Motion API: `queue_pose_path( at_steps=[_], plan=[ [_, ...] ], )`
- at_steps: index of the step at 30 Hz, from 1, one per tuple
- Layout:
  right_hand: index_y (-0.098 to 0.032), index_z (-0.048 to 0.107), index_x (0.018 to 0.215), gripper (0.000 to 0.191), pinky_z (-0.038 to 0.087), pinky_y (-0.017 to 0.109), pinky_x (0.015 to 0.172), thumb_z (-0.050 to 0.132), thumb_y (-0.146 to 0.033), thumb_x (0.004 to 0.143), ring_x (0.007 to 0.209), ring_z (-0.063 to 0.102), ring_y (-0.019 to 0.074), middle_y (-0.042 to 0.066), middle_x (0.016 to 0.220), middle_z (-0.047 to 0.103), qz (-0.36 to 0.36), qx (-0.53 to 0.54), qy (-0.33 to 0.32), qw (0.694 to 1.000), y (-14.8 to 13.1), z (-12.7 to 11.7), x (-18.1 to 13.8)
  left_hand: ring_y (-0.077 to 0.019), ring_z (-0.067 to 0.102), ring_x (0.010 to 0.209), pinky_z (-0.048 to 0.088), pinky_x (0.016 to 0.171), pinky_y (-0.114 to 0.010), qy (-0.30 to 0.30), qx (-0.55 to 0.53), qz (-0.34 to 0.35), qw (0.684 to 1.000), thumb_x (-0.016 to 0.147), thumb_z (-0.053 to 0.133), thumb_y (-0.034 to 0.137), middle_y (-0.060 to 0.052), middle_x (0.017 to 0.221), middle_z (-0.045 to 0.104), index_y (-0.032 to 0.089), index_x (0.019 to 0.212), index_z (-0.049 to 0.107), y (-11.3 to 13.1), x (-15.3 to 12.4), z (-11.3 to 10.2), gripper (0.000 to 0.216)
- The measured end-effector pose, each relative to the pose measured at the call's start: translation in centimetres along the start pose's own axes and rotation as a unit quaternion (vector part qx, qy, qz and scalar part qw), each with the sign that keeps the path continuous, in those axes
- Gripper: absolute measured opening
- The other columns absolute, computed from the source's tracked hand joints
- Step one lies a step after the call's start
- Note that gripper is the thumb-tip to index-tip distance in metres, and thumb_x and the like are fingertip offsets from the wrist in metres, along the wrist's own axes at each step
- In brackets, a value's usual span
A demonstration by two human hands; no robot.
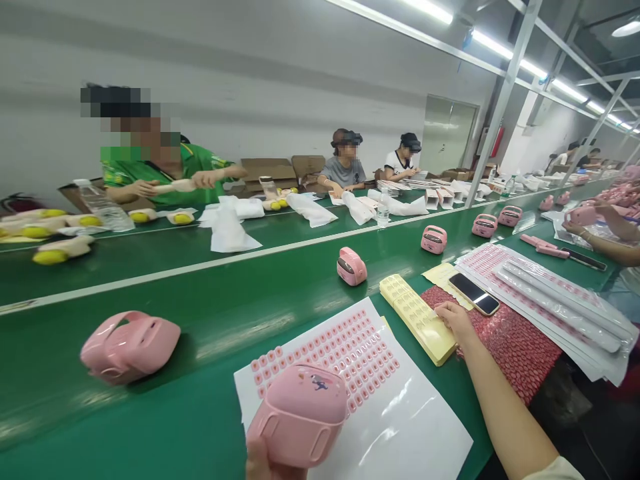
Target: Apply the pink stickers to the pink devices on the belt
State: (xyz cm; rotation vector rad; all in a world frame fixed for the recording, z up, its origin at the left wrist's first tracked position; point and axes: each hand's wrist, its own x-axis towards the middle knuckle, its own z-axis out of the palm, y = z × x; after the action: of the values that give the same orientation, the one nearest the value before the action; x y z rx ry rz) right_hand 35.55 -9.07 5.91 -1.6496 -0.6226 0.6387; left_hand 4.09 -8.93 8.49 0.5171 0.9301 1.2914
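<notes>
My left hand point(265, 461), at the bottom edge and partly cut off, grips a rounded pink plastic device point(305, 417) with a small printed figure on its top. The device is held above a white sheet of pink stickers point(360, 360). To the right, my right hand point(456, 321) reaches across to a stack of yellow sticker sheets point(413, 310). Its thumb and fingertips are pinched together at a small pale sticker on the top sheet. A red patterned sheet point(505, 347) lies under my right forearm.
On the green conveyor belt point(225, 287) stand several pink devices point(131, 348). A phone point(474, 293) and plastic-wrapped sheets point(555, 300) lie at right. A co-worker's hands point(590, 227) hold another pink device there. Other people work across the belt, near bottles and white bags.
</notes>
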Motion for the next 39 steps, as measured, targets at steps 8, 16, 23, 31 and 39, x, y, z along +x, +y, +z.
queue_pose_path(
  at_steps=[8, 16, 23, 31, 39],
  plan=[
    [-0.018, 0.055, 0.054, 0.023, 0.038, 0.03, 0.071, 0.068, -0.037, 0.055, 0.084, 0.051, 0.0184, 0.004, 0.085, 0.055, -0.049, 0.081, -0.254, 0.962, -5.4, 6.3, -7.7, -0.0332, 0.052, 0.105, 0.051, 0.075, -0.039, 0.037, -0.008, -0.024, 0.999, 0.052, 0.065, 0.063, -0.006, 0.097, 0.067, 0.025, 0.112, 0.055, -1.6, 0.8, 0.0, 0.071],
    [-0.02, 0.059, 0.058, 0.012, 0.037, 0.038, 0.088, 0.067, -0.029, 0.061, 0.102, 0.047, 0.0222, 0.004, 0.094, 0.05, -0.07, -0.003, -0.385, 0.92, -6.5, 12.9, -12.8, -0.0334, 0.059, 0.093, 0.051, 0.068, -0.04, 0.011, -0.012, -0.036, 0.999, 0.06, 0.063, 0.059, -0.013, 0.1, 0.064, 0.019, 0.119, 0.049, -2.6, 1.3, -0.3, 0.072],
    [-0.02, 0.059, 0.056, 0.01, 0.042, 0.037, 0.083, 0.066, -0.024, 0.06, 0.1, 0.05, 0.0227, 0.005, 0.092, 0.05, -0.068, -0.015, -0.364, 0.929, -5.4, 13.5, -12.6, -0.0314, 0.061, 0.088, 0.052, 0.063, -0.038, 0.019, -0.018, -0.034, 0.999, 0.06, 0.064, 0.056, -0.012, 0.1, 0.064, 0.02, 0.119, 0.047, -2.3, 1.0, 0.1, 0.071],
    [-0.019, 0.057, 0.056, 0.009, 0.043, 0.036, 0.084, 0.063, -0.019, 0.062, 0.103, 0.048, 0.0231, 0.006, 0.094, 0.046, -0.049, 0.003, -0.359, 0.932, -5.2, 13.7, -12.9, -0.0304, 0.062, 0.086, 0.052, 0.064, -0.038, 0.023, -0.024, -0.033, 0.999, 0.06, 0.064, 0.056, -0.011, 0.095, 0.065, 0.02, 0.12, 0.047, -2.1, 0.8, 0.3, 0.072],
    [-0.022, 0.058, 0.067, 0.008, 0.043, 0.041, 0.078, 0.056, -0.017, 0.072, 0.09, 0.048, 0.0227, 0.008, 0.094, 0.051, -0.419, -0.073, -0.229, 0.876, -3.5, 13.6, -13.7, -0.0279, 0.063, 0.082, 0.052, 0.062, -0.034, 0.043, -0.033, -0.044, 0.998, 0.059, 0.066, 0.054, -0.008, 0.084, 0.068, 0.017, 0.108, 0.056, -2.0, 0.8, 0.3, 0.062]
  ],
)
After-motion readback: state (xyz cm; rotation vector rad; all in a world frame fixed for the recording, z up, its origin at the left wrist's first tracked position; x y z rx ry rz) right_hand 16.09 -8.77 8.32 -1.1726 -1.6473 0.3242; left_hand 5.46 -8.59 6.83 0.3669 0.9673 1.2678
